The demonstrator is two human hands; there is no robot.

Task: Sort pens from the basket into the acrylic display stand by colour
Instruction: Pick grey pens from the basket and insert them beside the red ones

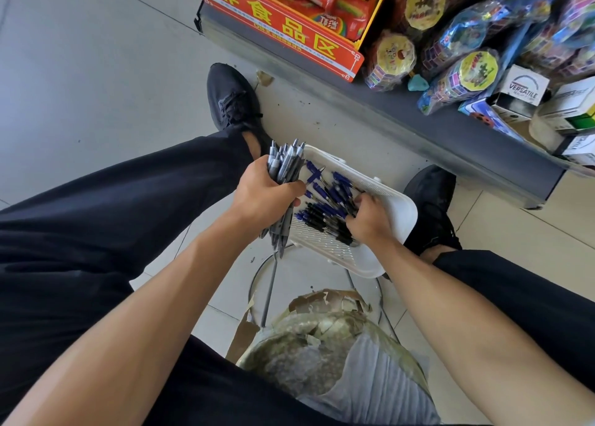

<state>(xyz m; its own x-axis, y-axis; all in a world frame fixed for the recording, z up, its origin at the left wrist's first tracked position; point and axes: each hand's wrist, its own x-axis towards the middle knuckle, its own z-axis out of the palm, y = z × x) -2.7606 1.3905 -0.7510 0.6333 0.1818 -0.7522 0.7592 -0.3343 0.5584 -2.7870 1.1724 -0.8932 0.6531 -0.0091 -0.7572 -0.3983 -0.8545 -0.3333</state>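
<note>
Below, pale tiled floor point(96, 71), then a dark shelf edge point(402, 116) loaded with bagged toys at upper right, then a worn stool seat point(322, 338) between the knees. Ahead of the stool, a white slotted basket point(396, 213) holding a loose heap of blue and black pens point(325, 203). Left hand point(265, 192) wrapped tight around an upright bundle of grey-barrelled pens point(285, 168) just beside the basket's left rim; right hand point(367, 219) down in the heap, fingers point(357, 205) curled around several pens there.
</note>
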